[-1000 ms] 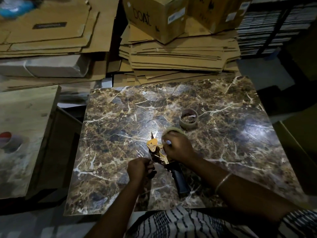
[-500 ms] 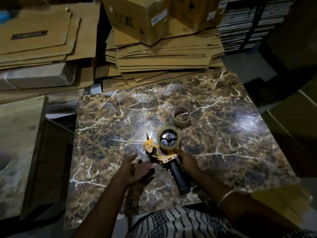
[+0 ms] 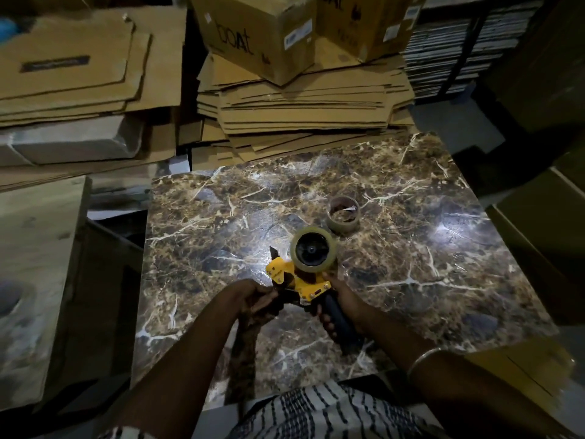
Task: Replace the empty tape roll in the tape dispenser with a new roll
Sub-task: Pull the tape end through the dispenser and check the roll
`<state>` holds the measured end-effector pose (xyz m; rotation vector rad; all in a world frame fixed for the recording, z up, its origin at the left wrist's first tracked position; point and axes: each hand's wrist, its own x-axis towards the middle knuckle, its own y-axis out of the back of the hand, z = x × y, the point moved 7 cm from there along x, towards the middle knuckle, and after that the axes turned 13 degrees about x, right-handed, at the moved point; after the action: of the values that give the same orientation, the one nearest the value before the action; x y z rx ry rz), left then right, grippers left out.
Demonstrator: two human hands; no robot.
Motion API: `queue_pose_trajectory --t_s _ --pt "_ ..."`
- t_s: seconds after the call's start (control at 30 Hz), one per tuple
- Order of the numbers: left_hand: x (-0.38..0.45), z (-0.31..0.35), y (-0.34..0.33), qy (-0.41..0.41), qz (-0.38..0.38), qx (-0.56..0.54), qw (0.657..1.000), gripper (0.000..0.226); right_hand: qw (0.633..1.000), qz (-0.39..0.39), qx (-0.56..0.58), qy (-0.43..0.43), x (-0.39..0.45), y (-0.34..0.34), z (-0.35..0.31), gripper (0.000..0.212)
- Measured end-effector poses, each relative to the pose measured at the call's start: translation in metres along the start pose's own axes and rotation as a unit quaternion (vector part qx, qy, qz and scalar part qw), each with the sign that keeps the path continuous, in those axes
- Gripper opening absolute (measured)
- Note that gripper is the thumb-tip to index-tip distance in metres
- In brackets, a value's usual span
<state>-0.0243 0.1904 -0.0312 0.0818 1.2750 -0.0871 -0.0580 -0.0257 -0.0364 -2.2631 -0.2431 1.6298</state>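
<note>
At tabletop [image 3: 411, 280] 6 o'clock, right hand [image 3: 340, 307] gripped tape dispenser [image 3: 297, 282] handle; left hand [image 3: 253, 299] fingers pinched its front at 9 o'clock, new roll [image 3: 313, 250] at 12.

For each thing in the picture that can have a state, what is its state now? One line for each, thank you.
tape dispenser: loaded, held above the marble table.
new tape roll: mounted on the dispenser's hub.
empty tape roll: off the dispenser, lying on the table.
right hand: grips the dispenser's dark handle.
left hand: fingers curled at the dispenser's front; what they pinch is unclear.
printed carton: closed, resting on flattened cardboard.
</note>
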Motion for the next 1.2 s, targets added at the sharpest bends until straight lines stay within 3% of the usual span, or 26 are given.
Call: queue_pose_trajectory --t_s 0.1,0.2,0.27,0.43,0.5,0.6,0.67,0.77,0.9,0.97,1.0,1.07,1.2 --pt "0.008 0.008 0.02 -0.008 0.036 0.08 0.996 0.044 0.998 0.008 -0.06 0.027 -0.006 -0.012 -0.01 0.079" --pt "0.01 0.024 0.045 -0.06 0.099 0.131 0.985 0.024 0.993 0.009 -0.078 0.089 -0.001 -0.026 -0.024 0.085" --pt "0.008 0.036 0.06 -0.112 0.148 0.158 0.97 0.027 0.988 0.015 -0.081 0.132 0.0 -0.035 -0.031 0.092" --pt "0.0 0.068 0.099 -0.217 0.266 0.313 0.886 0.037 0.976 0.048 -0.113 0.179 -0.001 -0.048 -0.034 0.061" --pt "0.001 0.074 0.103 -0.224 0.285 0.381 0.85 0.026 0.965 0.059 -0.161 0.2 0.004 -0.055 -0.033 0.065" --pt "-0.001 0.083 0.104 -0.235 0.306 0.409 0.827 0.013 0.947 0.062 -0.208 0.237 0.015 -0.067 -0.035 0.081" --pt "-0.006 0.093 0.109 -0.26 0.337 0.421 0.801 0.013 0.945 0.069 -0.209 0.242 0.021 -0.068 -0.034 0.099" --pt "-0.01 0.106 0.113 -0.277 0.375 0.45 0.762 0.016 0.936 0.069 -0.231 0.255 0.024 -0.075 -0.038 0.104" --pt "-0.012 0.114 0.125 -0.274 0.427 0.438 0.742 0.013 0.936 0.095 -0.223 0.254 0.015 -0.079 -0.046 0.096" --pt "-0.011 0.12 0.159 -0.262 0.47 0.412 0.735 0.013 0.931 0.115 -0.233 0.256 0.004 -0.071 -0.046 0.059" --pt "-0.01 0.124 0.177 -0.263 0.479 0.399 0.737 0.012 0.929 0.125 -0.236 0.257 0.001 -0.064 -0.044 0.052" --pt "-0.009 0.129 0.192 -0.285 0.469 0.378 0.745 0.01 0.93 0.135 -0.225 0.258 -0.003 -0.057 -0.04 0.065" --pt "-0.006 0.116 0.14 -0.413 0.376 0.382 0.737 0.011 0.939 0.142 -0.193 0.245 0.003 -0.057 -0.037 0.07"
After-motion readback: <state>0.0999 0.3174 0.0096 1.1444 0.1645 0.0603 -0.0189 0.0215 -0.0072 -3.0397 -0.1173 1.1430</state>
